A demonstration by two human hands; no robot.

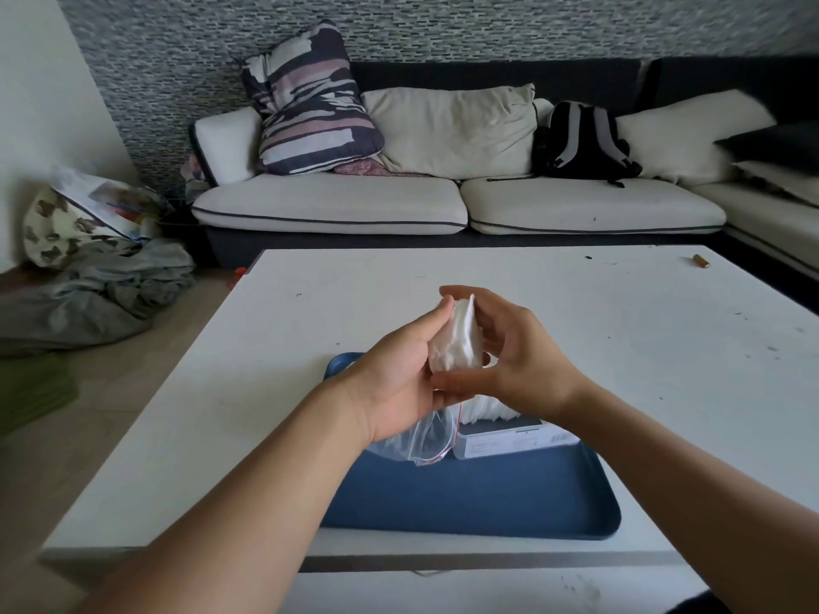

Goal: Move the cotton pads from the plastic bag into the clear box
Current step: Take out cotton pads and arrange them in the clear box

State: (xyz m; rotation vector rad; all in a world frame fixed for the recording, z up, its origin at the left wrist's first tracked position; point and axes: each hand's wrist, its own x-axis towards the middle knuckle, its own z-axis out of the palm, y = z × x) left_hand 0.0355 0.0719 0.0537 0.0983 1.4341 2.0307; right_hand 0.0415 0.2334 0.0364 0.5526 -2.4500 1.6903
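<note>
- The room is lit softly and rather dimly by diffuse daylight; its source cannot be told.
- The white table (620, 330) is rendered as the brightest surface, without glare.
- Only faint, soft-edged shadows are cast beneath the forearms and onto the tray (487, 494).
- Straight lines are bowed toward the frame edges by the wide-angle lens.
- The corners are darkened, and the sofa (443, 201) is shown slightly soft.
- Fine grain is seen in the patterned wall (443, 24).
</note>
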